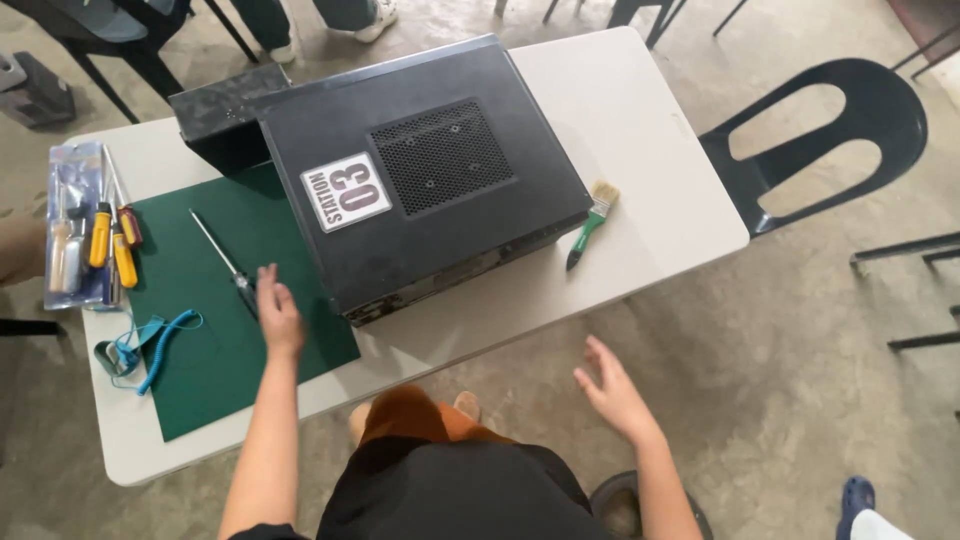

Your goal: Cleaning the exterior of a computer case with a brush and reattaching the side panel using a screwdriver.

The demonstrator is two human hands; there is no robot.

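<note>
Scene: a person stands at a white desk (640,130), seen from above, with a black computer case (420,170) lying on its side across the middle.
Computer case: it rests partly on a green mat (215,330), its vented side panel up and a pale label on that panel; a loose black panel (225,110) lies just behind its far-left corner.
Left hand (278,312): fingers spread and empty, flat on the mat just left of the case's near corner, touching the handle end of a long screwdriver (222,255).
Right hand (610,385): fingers apart, holding nothing, in the air off the desk edge, in front of the case's near-right side.
Handling: the case looks heavy, rigid and smooth-sided, likely with sharp sheet-metal edges; two hands under opposite bottom edges would seem the safest hold.
Left of the case: a clear pack of yellow-handled screwdrivers (85,230) and a blue coiled wrist strap (150,345).
Right of the case: a green-handled brush (592,222), and beyond the desk a black plastic chair (830,140).
</note>
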